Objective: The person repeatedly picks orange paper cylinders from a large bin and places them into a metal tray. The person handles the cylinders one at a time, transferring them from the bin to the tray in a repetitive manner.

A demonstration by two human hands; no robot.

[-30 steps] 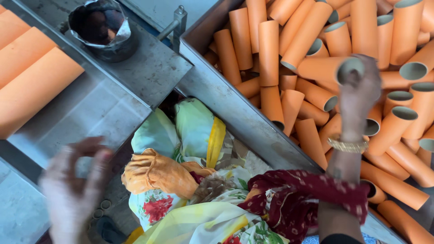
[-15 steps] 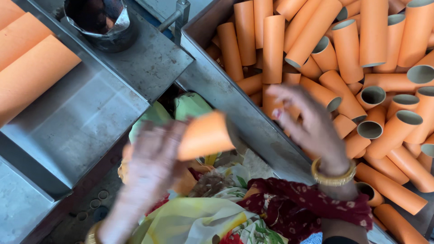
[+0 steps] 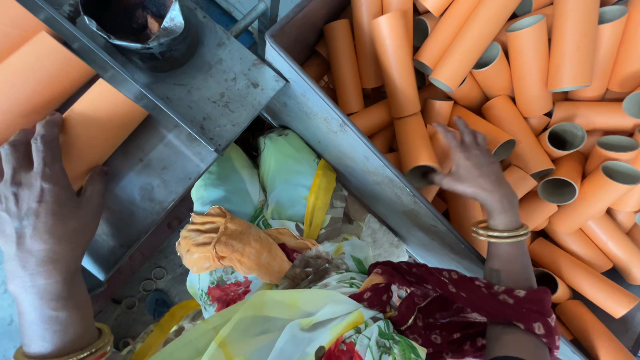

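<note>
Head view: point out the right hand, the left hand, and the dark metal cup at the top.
right hand [image 3: 475, 168], head view, back of the hand over the orange tubes.
left hand [image 3: 41, 200], head view, back of the hand.
dark metal cup [image 3: 175, 48], head view, outer wall.

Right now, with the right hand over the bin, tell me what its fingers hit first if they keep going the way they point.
The right hand points up-left; its fingertips already seem to touch an orange cardboard tube in the metal bin. Depth is unclear, but that tube comes first.
</note>
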